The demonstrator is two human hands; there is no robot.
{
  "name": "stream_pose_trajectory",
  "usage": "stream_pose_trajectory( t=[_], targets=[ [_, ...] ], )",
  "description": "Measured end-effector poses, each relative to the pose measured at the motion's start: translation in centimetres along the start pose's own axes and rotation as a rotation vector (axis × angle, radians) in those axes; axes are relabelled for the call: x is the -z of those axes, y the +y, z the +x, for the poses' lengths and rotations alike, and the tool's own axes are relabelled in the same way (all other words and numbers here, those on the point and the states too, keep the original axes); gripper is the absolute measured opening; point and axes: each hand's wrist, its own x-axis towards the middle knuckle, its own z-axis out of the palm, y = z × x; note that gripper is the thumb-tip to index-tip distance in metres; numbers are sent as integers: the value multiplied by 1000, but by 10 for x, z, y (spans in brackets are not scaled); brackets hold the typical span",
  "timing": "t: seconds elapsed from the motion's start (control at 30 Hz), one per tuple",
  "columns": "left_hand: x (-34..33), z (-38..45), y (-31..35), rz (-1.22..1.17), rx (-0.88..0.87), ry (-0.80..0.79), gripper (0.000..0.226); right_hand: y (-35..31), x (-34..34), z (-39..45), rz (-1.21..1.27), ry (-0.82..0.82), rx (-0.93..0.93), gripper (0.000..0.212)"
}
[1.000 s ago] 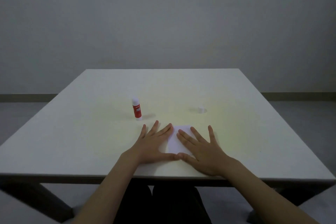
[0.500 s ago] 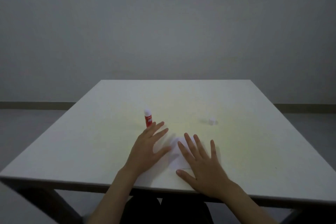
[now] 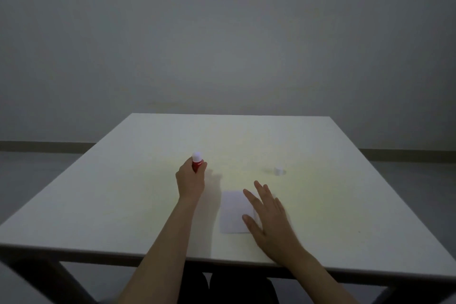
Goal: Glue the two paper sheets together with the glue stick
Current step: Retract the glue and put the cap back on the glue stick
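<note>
Flanking the paper (image 3: 234,212), glue stick (image 3: 198,162) left, cap (image 3: 278,171) right.

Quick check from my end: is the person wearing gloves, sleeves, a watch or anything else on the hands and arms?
Nothing is visible. The left hand and right hand are bare, with no gloves, rings or watch in view. Both forearms are uncovered to the bottom edge of the picture, so no sleeve shows. The light is dim, so small marks could go unseen.

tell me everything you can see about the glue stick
The glue stick is a small red tube with a rounded white top, plastic by its look. It stands roughly upright on the white table, left of the paper. The left hand is wrapped around its lower body, hiding the base; only the white top and some red show.
</note>
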Motion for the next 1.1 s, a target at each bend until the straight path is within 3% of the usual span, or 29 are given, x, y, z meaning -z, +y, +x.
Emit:
stream_pose_trajectory(
  t=[0.07,0.13,0.2,0.27,0.33,0.4,0.5,0.57,0.63,0.77,0.83,0.9,1.0,1.03,1.1],
  targets=[
    [9,-8,8,-71,-7,-98,29,-1,6,-1,-8,172,109,34],
    [20,-22,22,-201,-23,-246,19,-3,9,1,43,389,169,11],
    [31,-39,37,-344,-73,-373,6,-12,21,8,335,385,36,14],
    [40,-56,52,-443,-138,-496,12,-24,35,22,716,161,-171,32],
    [47,-67,68,-486,-169,-571,15,-33,46,32,1153,-263,-322,53],
    [52,-73,79,-537,-153,-605,13,-36,51,31,1405,-603,-310,62],
    [57,-77,86,-623,-114,-633,24,-39,49,22,1500,-682,-194,51],
    [58,-80,86,-645,-106,-599,28,-46,51,18,1497,-580,-191,42],
    [57,-83,84,-626,-95,-499,24,-50,52,17,1320,-359,-164,31],
    [46,-91,85,-577,-6,-281,8,-65,33,12,294,413,-10,19],
    [41,-96,87,-536,-6,-237,9,-69,24,11,15,573,-22,27],
    [41,-98,87,-520,-6,-240,11,-67,30,14,233,399,-132,33],
    [44,-94,82,-520,14,-272,11,-61,52,22,1021,-301,-262,50],
    [45,-93,80,-514,14,-282,8,-57,57,22,1207,-467,-273,53],
    [46,-93,80,-550,17,-315,5,-50,61,22,1358,-551,-258,51]
  ],
)
